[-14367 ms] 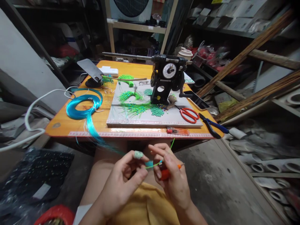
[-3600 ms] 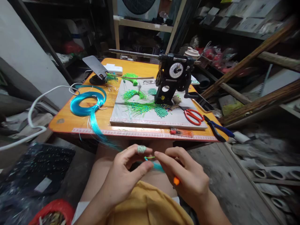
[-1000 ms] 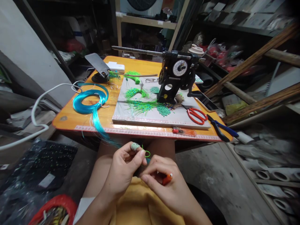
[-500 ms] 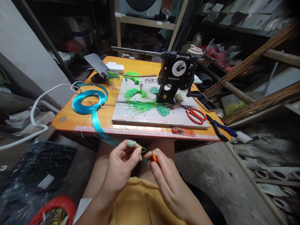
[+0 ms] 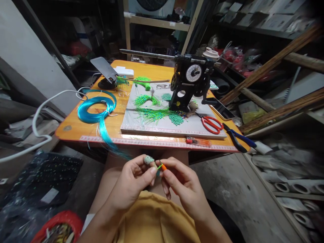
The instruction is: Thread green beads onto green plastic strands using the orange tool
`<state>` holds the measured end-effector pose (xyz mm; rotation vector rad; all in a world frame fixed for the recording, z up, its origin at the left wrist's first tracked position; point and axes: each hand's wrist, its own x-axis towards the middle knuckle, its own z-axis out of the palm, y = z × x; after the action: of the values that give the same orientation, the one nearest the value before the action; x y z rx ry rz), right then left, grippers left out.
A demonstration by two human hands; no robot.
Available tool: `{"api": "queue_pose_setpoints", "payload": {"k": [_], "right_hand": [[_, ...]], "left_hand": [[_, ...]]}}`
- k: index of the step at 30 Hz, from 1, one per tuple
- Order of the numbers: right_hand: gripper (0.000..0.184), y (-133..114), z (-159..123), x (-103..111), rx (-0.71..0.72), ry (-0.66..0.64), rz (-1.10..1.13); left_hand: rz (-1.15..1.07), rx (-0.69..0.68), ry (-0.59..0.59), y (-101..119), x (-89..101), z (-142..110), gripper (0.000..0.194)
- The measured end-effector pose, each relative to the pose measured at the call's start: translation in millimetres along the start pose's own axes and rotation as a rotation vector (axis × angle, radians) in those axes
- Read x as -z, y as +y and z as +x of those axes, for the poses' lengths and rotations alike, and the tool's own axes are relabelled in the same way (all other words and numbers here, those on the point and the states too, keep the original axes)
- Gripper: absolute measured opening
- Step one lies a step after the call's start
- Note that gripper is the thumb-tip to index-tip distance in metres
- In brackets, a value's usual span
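Note:
Above my lap, my left hand [image 5: 138, 173] pinches a thin green strand [image 5: 159, 166] between thumb and forefinger. A pale speckled cover [image 5: 149, 160] wraps one of its fingertips. My right hand [image 5: 181, 177] is closed on a small orange-handled tool [image 5: 164, 167], whose tip I cannot make out. The fingertips of both hands nearly meet at the strand. From the table edge, the tail of a blue fibre coil [image 5: 83, 113] hangs toward my left hand. Bundles of green strands [image 5: 154, 115] and a heap of teal beads [image 5: 176, 119] lie on the grey board [image 5: 162, 128].
A black hand-cranked machine with a dial [image 5: 181, 92] stands on the board. Red-handled scissors [image 5: 212, 125], blue-handled pliers [image 5: 238, 136] and an orange lighter [image 5: 198, 141] lie at the right front. A measuring tape [image 5: 131, 142] runs along the table's front edge.
My left hand has moved slightly right and the orange-handled tool has come up to the green strand. The gap between my hands has closed.

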<state>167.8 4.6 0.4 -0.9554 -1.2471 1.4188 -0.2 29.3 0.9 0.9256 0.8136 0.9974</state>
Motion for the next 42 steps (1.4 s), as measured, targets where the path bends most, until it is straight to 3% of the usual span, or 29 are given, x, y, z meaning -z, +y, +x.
{"api": "queue_pose_setpoints", "payload": {"k": [2,6,9,12,16,19,23,25,28,31,33,37,39,42], "right_hand": [[0.020,-5.7,0.1,5.8,0.067,-0.046,-0.072],[0.027,-19.4,0.3,13.1,0.221,-0.124,-0.484],[0.033,-21.5,-1.4,11.1,0.283,-0.104,-0.690],[0.034,-17.9,-4.2,9.2,0.298,0.003,-0.640],[0.032,-18.2,-4.9,14.7,0.263,-0.104,-0.439],[0.036,-20.3,-4.5,17.1,0.338,-0.149,-0.635],[0.040,-16.4,-7.6,12.1,0.386,0.004,-0.813],[0.039,-14.8,-8.6,12.0,0.380,0.020,-0.713],[0.038,-18.8,-6.3,20.2,0.388,-0.120,-0.612],[0.038,-28.4,-1.3,29.9,0.496,-0.228,-0.843],[0.038,-33.6,1.0,30.9,0.591,-0.215,-1.097],[0.035,-30.8,1.9,18.4,0.636,-0.072,-1.362],[0.033,-23.4,2.0,9.5,0.580,-0.002,-1.289],[0.028,-11.4,2.2,-1.7,0.420,0.051,-0.982]], "left_hand": [[0.033,-0.002,0.008,2.0,1.6,-0.3,0.025],[0.259,-0.067,0.110,7.4,-0.9,-3.5,0.016],[0.468,-0.150,0.160,8.4,-5.4,-7.2,0.011],[0.527,-0.184,0.128,9.2,-7.9,-9.8,0.010],[0.508,-0.159,0.078,14.1,-6.9,-10.7,0.010],[0.704,-0.244,0.112,14.2,-6.9,-11.2,0.012],[0.875,-0.429,0.188,9.2,-9.8,-11.2,0.012],[0.758,-0.348,0.145,9.7,-10.5,-10.5,0.011],[0.554,-0.152,0.026,15.8,-8.3,-8.4,0.012],[0.481,-0.036,-0.062,22.1,-2.9,-4.4,0.013],[0.474,0.003,-0.083,23.5,0.3,-0.5,0.014],[0.603,-0.096,0.019,19.2,-0.1,6.9,0.013],[0.715,-0.220,0.128,15.2,-3.6,7.9,0.012],[0.768,-0.374,0.275,9.6,-10.4,5.4,0.013]]}}
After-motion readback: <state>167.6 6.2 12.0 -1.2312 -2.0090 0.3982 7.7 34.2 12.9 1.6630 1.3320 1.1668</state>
